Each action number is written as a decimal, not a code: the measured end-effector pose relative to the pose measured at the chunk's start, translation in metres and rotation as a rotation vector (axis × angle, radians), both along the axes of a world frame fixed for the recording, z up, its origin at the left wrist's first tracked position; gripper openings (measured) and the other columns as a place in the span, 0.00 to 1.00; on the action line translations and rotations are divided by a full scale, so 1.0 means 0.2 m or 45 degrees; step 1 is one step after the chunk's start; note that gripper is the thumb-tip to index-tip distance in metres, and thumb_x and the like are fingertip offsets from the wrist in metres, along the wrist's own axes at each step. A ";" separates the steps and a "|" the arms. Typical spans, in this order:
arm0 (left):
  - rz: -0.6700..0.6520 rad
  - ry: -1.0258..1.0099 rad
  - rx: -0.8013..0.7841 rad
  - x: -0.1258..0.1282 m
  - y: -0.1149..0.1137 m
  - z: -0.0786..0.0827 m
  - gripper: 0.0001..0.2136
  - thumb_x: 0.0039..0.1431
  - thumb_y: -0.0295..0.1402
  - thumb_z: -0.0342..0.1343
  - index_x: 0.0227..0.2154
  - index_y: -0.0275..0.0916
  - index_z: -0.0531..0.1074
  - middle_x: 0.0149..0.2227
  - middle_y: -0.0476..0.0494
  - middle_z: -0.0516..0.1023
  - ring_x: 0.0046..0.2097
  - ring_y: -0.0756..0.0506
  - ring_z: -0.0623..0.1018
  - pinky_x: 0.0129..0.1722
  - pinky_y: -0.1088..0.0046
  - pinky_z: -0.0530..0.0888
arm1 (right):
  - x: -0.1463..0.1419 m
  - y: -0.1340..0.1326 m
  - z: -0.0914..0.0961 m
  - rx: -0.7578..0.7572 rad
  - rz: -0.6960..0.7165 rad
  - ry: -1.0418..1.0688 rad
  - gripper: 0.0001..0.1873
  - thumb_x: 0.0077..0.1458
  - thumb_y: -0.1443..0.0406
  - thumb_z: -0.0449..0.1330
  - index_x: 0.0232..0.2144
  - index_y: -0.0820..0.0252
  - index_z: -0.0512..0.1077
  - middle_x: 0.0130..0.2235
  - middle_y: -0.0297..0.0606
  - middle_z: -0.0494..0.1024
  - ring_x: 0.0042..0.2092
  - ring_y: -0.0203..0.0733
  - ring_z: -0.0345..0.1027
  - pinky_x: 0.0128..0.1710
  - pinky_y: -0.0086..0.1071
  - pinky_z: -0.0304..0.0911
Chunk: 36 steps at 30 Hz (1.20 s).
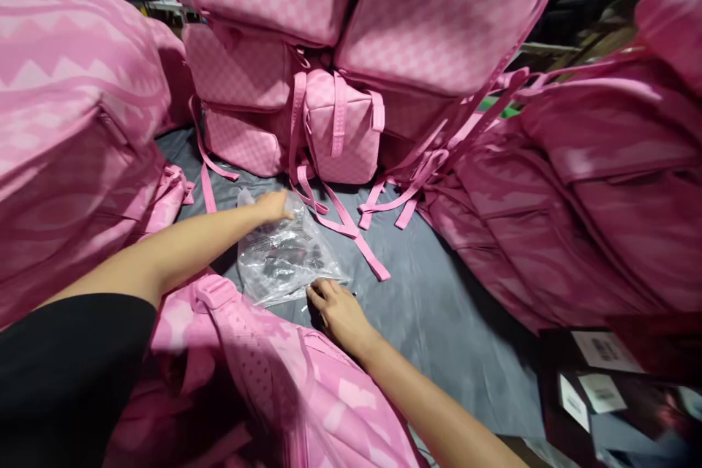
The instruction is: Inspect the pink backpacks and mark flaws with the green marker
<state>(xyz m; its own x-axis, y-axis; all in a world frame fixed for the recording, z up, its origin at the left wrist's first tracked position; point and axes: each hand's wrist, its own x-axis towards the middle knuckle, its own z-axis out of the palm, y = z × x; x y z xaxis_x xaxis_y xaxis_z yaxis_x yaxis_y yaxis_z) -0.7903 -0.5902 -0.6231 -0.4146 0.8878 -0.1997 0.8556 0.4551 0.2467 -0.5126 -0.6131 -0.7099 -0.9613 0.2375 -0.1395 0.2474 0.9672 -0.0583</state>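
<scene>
A clear plastic bag (pixel 282 252) with small dark print lies crumpled on the grey cloth, in the middle of the head view. My left hand (pixel 274 206) reaches across to its far side, the fingers closed on the film. At the bag's near edge is my right hand (pixel 343 316), its fingers bent together over the plastic; the thumb is mostly hidden. Just below both hands, a pink camouflage backpack (pixel 340 409) lies close to me, with a padded strap (pixel 241 336) across it and its top partly in shadow.
Pink checkered bags (pixel 439 29) are stacked at the back, and a small checkered bag (pixel 345 131) with dangling straps stands below them. Large pink backpacks (pixel 66 131) crowd both sides. Dark items with white barcode labels (pixel 606 349) lie lower right on the grey cloth (pixel 455 336).
</scene>
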 end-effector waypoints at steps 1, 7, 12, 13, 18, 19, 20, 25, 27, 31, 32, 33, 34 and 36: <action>-0.006 0.009 0.052 0.01 -0.01 -0.02 0.28 0.58 0.38 0.62 0.60 0.36 0.67 0.55 0.32 0.77 0.57 0.36 0.77 0.54 0.66 0.71 | 0.01 0.01 -0.01 -0.013 -0.009 0.018 0.23 0.64 0.68 0.52 0.60 0.61 0.67 0.56 0.48 0.71 0.53 0.49 0.65 0.50 0.38 0.65; -0.388 -0.067 0.563 0.17 0.09 0.15 0.19 0.65 0.34 0.55 0.58 0.43 0.69 0.55 0.46 0.78 0.56 0.44 0.76 0.57 0.69 0.68 | 0.02 -0.01 -0.01 -0.007 -0.372 -0.062 0.34 0.63 0.71 0.51 0.69 0.71 0.50 0.53 0.53 0.74 0.52 0.52 0.69 0.44 0.36 0.70; -0.511 0.049 0.638 0.30 0.17 0.17 0.36 0.59 0.37 0.62 0.68 0.35 0.57 0.62 0.33 0.69 0.62 0.35 0.68 0.63 0.55 0.62 | 0.13 0.04 -0.01 0.094 -0.818 -0.128 0.34 0.65 0.70 0.49 0.69 0.78 0.43 0.44 0.53 0.78 0.42 0.49 0.77 0.36 0.34 0.69; -0.525 0.078 0.604 0.30 0.16 0.16 0.37 0.59 0.38 0.62 0.68 0.35 0.55 0.63 0.32 0.67 0.63 0.35 0.66 0.64 0.54 0.60 | 0.15 0.07 -0.02 0.122 -0.891 -0.116 0.34 0.66 0.67 0.49 0.68 0.79 0.43 0.43 0.53 0.78 0.39 0.49 0.77 0.33 0.34 0.68; -0.760 0.177 0.413 0.22 0.03 0.18 0.27 0.59 0.37 0.60 0.61 0.36 0.67 0.61 0.35 0.68 0.62 0.37 0.69 0.63 0.56 0.64 | 0.17 0.14 0.03 0.239 -0.926 -0.001 0.26 0.68 0.59 0.50 0.61 0.72 0.59 0.50 0.55 0.74 0.41 0.47 0.76 0.31 0.32 0.65; -0.798 0.188 0.384 0.20 -0.01 0.22 0.26 0.60 0.37 0.60 0.60 0.36 0.68 0.61 0.35 0.69 0.61 0.37 0.70 0.62 0.58 0.66 | 0.16 0.14 0.04 0.251 -0.893 -0.001 0.23 0.69 0.60 0.50 0.59 0.70 0.62 0.51 0.55 0.74 0.43 0.47 0.75 0.32 0.31 0.65; -0.834 0.196 0.364 0.20 -0.07 0.26 0.25 0.60 0.38 0.59 0.59 0.36 0.68 0.61 0.35 0.69 0.61 0.38 0.71 0.61 0.59 0.67 | 0.15 0.14 0.05 0.256 -0.845 -0.006 0.20 0.69 0.61 0.49 0.58 0.68 0.64 0.53 0.54 0.73 0.46 0.48 0.74 0.33 0.31 0.65; -0.871 0.129 0.418 0.22 -0.47 0.56 0.22 0.64 0.44 0.55 0.58 0.40 0.70 0.58 0.40 0.72 0.59 0.40 0.73 0.60 0.61 0.68 | 0.06 0.16 0.05 0.199 -0.499 -0.011 0.24 0.69 0.62 0.48 0.62 0.67 0.60 0.64 0.55 0.65 0.60 0.52 0.61 0.43 0.33 0.67; -0.775 0.071 0.428 0.23 -0.63 0.61 0.23 0.65 0.47 0.53 0.58 0.42 0.70 0.58 0.41 0.73 0.59 0.40 0.73 0.61 0.61 0.68 | 0.01 0.19 0.02 0.172 -0.467 -0.018 0.24 0.68 0.59 0.51 0.60 0.69 0.64 0.61 0.56 0.68 0.61 0.54 0.59 0.46 0.35 0.67; -0.458 -0.063 0.016 0.21 -0.73 0.40 0.22 0.63 0.42 0.54 0.58 0.41 0.71 0.55 0.41 0.78 0.51 0.44 0.79 0.53 0.68 0.72 | -0.04 0.23 -0.01 0.175 -0.413 -0.041 0.20 0.67 0.66 0.48 0.55 0.73 0.69 0.52 0.58 0.75 0.55 0.55 0.65 0.47 0.38 0.66; -0.370 -0.087 -0.133 0.19 -0.71 0.30 0.22 0.61 0.39 0.55 0.57 0.40 0.71 0.54 0.41 0.79 0.49 0.45 0.80 0.50 0.71 0.73 | -0.04 0.23 0.00 0.194 -0.402 -0.041 0.20 0.67 0.69 0.46 0.55 0.75 0.68 0.52 0.59 0.75 0.54 0.55 0.66 0.45 0.38 0.67; -0.353 -0.101 -0.214 0.17 -0.67 0.20 0.20 0.60 0.38 0.57 0.54 0.38 0.73 0.52 0.41 0.80 0.47 0.45 0.81 0.47 0.74 0.73 | -0.04 0.22 0.00 0.218 -0.398 -0.039 0.21 0.66 0.72 0.45 0.56 0.77 0.66 0.51 0.61 0.75 0.53 0.55 0.66 0.44 0.39 0.67; -0.346 -0.101 -0.248 0.15 -0.63 0.11 0.18 0.58 0.38 0.59 0.50 0.38 0.75 0.47 0.42 0.82 0.44 0.46 0.81 0.43 0.75 0.73 | -0.04 0.22 0.00 0.242 -0.396 -0.034 0.22 0.65 0.73 0.43 0.57 0.78 0.65 0.51 0.62 0.74 0.52 0.55 0.66 0.43 0.40 0.67; -0.374 -0.071 -0.246 0.13 -0.55 -0.03 0.17 0.53 0.41 0.64 0.44 0.38 0.77 0.41 0.44 0.83 0.40 0.46 0.81 0.39 0.76 0.73 | -0.02 0.21 0.01 0.283 -0.395 -0.020 0.22 0.64 0.74 0.43 0.56 0.77 0.67 0.51 0.63 0.74 0.51 0.55 0.66 0.43 0.41 0.67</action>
<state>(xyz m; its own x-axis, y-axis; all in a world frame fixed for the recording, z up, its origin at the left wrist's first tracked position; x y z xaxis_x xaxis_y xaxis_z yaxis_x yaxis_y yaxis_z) -0.7653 -0.7005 -0.6299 -0.1310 0.9112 -0.3907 0.9446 0.2344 0.2298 -0.5163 -0.5715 -0.7079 -0.8372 0.5429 -0.0662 0.5295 0.8348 0.1504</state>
